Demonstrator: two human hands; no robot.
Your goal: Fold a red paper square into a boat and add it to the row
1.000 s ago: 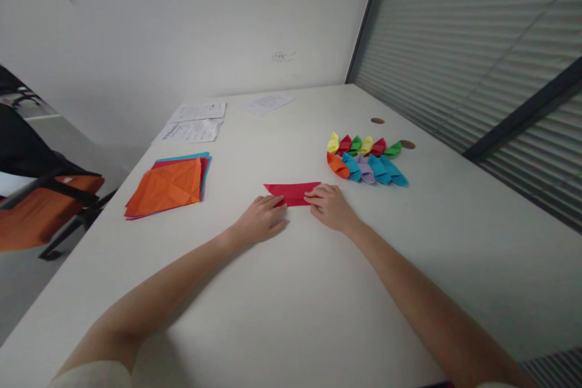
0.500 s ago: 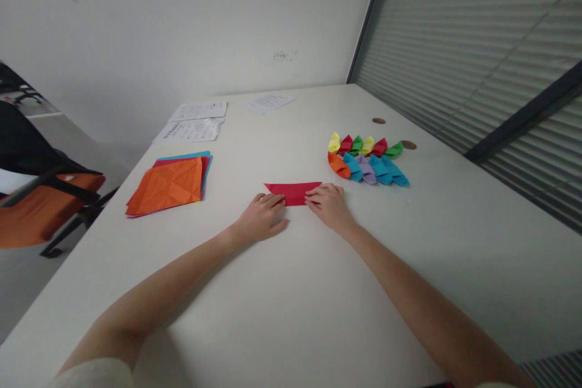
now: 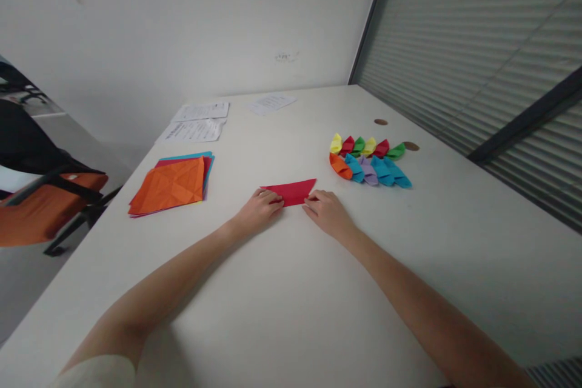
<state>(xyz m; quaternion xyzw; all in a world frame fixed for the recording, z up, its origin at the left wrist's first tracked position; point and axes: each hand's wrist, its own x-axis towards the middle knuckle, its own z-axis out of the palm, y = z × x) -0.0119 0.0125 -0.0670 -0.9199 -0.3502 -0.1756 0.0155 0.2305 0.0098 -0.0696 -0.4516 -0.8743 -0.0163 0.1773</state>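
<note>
Far left of the fingers: orange-seated office chair with black frame [image 3: 43, 212], cut off by the picture edge. Nearer, left of the fingers: stack of creased square paper sheets, orange uppermost [image 3: 168, 185], with red and blue edges showing beneath. Beyond it are printed white sheets [image 3: 196, 129], text too small to read. Left hand [image 3: 257, 212]: fingers [image 3: 271, 199] flat and close together, gripping nothing, tips pressed on the near left corner of the folded red paper strip [image 3: 293, 191]. The strip lies flat on the white bench [image 3: 282, 303] between and just beyond both sets of fingertips. Its far right end now tapers to a point where half a second ago it ended blunter, so the piece has shifted or been reworked under the hands. Which layers lie beneath the fingertips is hidden. Right hand [image 3: 327, 213]: fingers lightly curled, tips touching the strip's near right edge, drawn back from their earlier place on top of it. Right of the fingers, well apart: two rows of small folded paper pieces in mixed colours [image 3: 369, 160].
</note>
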